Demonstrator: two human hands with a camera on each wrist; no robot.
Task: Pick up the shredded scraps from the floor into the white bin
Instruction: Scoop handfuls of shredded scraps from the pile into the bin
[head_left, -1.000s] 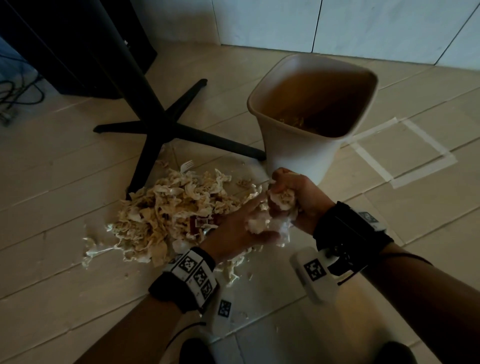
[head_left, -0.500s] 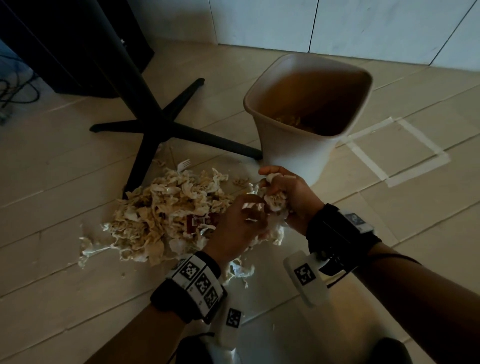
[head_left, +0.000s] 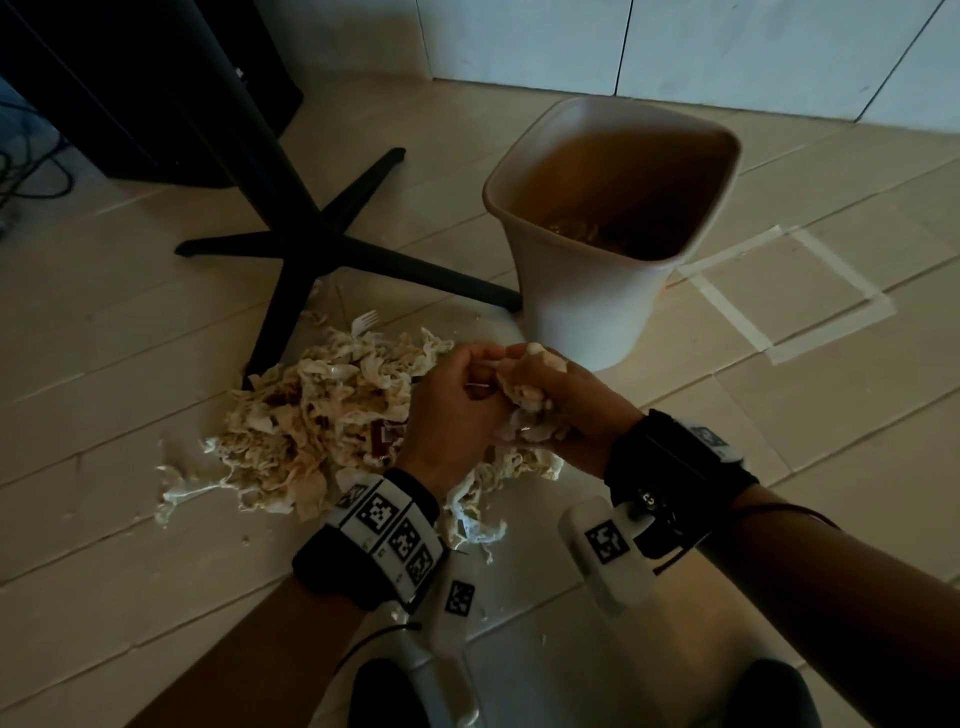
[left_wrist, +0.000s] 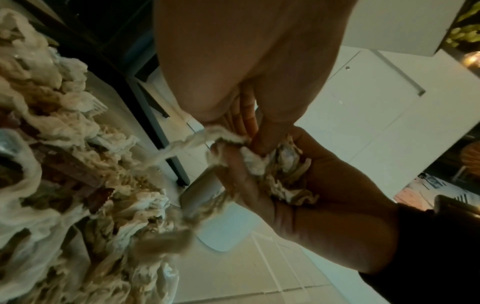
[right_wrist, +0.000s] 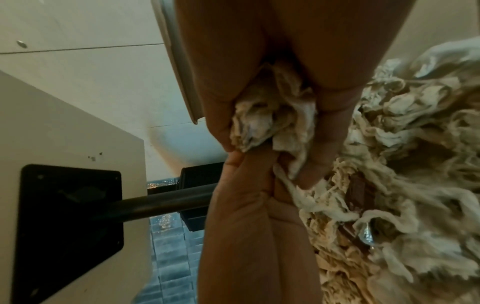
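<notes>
A heap of pale shredded scraps (head_left: 311, 421) lies on the floor left of the white bin (head_left: 587, 306), which stands upright with a few scraps at its bottom. Both hands meet just in front of the bin's base. My right hand (head_left: 550, 410) grips a wad of scraps (head_left: 530, 400), also seen bunched in its palm (right_wrist: 272, 121). My left hand (head_left: 462, 400) pinches the same wad from the left, with a strand (left_wrist: 187, 144) trailing from its fingers toward the heap.
A black table leg with a cross-shaped foot (head_left: 322, 249) stands behind the heap. A white plastic fork (head_left: 363, 322) lies at the heap's far edge. Tape marks (head_left: 779, 296) form a square on the floor right of the bin. A wall runs behind.
Both hands have risen slightly with the wad and drawn closer together. The left hand has gone from reaching under the wad to pinching it.
</notes>
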